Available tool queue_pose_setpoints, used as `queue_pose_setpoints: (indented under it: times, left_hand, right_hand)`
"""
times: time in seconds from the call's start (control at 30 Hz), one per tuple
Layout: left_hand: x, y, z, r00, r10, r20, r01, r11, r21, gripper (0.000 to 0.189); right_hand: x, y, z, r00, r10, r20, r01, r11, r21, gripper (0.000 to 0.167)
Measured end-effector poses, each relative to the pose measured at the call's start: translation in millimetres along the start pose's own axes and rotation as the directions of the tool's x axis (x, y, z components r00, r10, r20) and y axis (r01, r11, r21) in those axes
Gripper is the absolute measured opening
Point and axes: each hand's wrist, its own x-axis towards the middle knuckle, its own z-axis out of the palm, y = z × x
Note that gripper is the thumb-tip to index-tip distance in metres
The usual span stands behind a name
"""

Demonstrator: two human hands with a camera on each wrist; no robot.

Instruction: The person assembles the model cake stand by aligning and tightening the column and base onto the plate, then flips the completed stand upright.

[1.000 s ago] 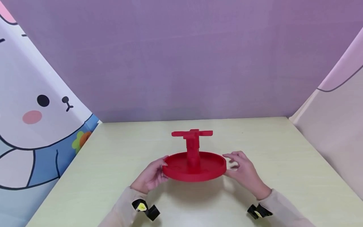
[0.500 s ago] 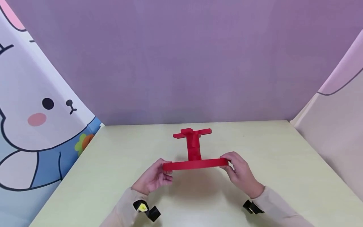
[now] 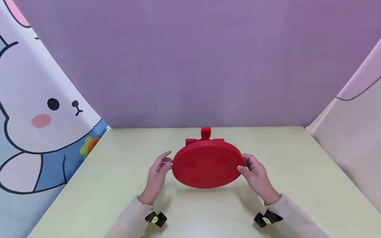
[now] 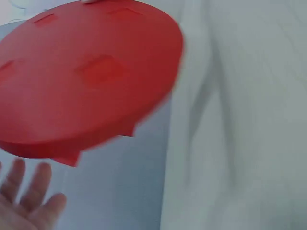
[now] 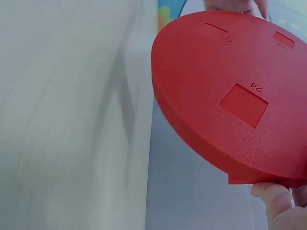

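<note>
A red round tray (image 3: 208, 165) is held above the table, tipped so its flat underside faces me. Square recesses mark that underside, with small digits beside them in the right wrist view. Behind its upper edge, parts of a red crossbar (image 3: 206, 133) stick out; the central post is hidden. My right hand (image 3: 259, 178) pinches the tray's right rim, thumb on the underside. At the left rim my left hand (image 3: 156, 178) has its fingers loosely spread, fingertips right beside the edge. In the left wrist view, those fingers (image 4: 36, 187) lie below the tray with a gap showing.
The pale table (image 3: 297, 158) reaches back to a purple wall panel (image 3: 190, 66). A cartoon-printed cloth (image 3: 38, 132) hangs at the left, and a pale cloth panel (image 3: 351, 138) at the right. Each sleeve carries a black wrist camera, such as the left one (image 3: 156, 218).
The tray has tipped back from showing its upper side, through edge-on, to showing its underside. My left hand has loosened from the rim; my right hand has taken hold of it.
</note>
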Motion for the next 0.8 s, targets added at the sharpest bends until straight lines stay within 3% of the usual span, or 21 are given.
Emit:
queue_pose_setpoints:
  times: [0.07, 0.17, 0.27, 0.37, 0.53, 0.63, 0.8]
  left_hand:
    - [-1.7, -5.0, 0.8, 0.993, 0.093, 0.076, -0.097, 0.994, 0.049, 0.048]
    - [-3.9, -11.4, 1.0, 0.968, 0.198, 0.157, -0.213, 0.973, 0.090, 0.070]
    - [-4.3, -14.3, 0.6, 0.957, 0.225, 0.181, -0.246, 0.963, 0.105, 0.083]
    - [-3.7, -13.7, 0.8, 0.966, 0.196, 0.167, -0.214, 0.972, 0.096, 0.086]
    - [-6.1, -15.3, 1.3, 0.989, 0.093, 0.119, -0.101, 0.993, 0.061, 0.086]
    - [-4.0, -16.1, 1.1, 0.991, 0.042, 0.130, -0.047, 0.998, 0.031, 0.087]
    - [6.7, -13.1, -6.7, 0.982, -0.023, 0.188, 0.029, 0.999, -0.027, 0.087]
  right_hand:
    - [-0.7, -2, 1, 0.994, 0.112, 0.008, -0.112, 0.990, 0.090, 0.027]
    - [-0.8, -5, 3, 0.974, 0.226, 0.025, -0.225, 0.941, 0.253, 0.023]
    - [0.3, -9, 5, 0.957, 0.288, 0.034, -0.281, 0.890, 0.360, 0.022]
    - [0.4, -12, 7, 0.934, 0.356, 0.036, -0.345, 0.871, 0.350, 0.023]
    - [-1.3, -15, 7, 0.901, 0.427, 0.072, -0.430, 0.864, 0.263, 0.039]
    - [-0.5, -16, 5, 0.906, 0.414, 0.083, -0.422, 0.877, 0.231, 0.045]
    - [6.0, -17, 9, 0.923, 0.367, 0.116, -0.385, 0.893, 0.233, 0.056]
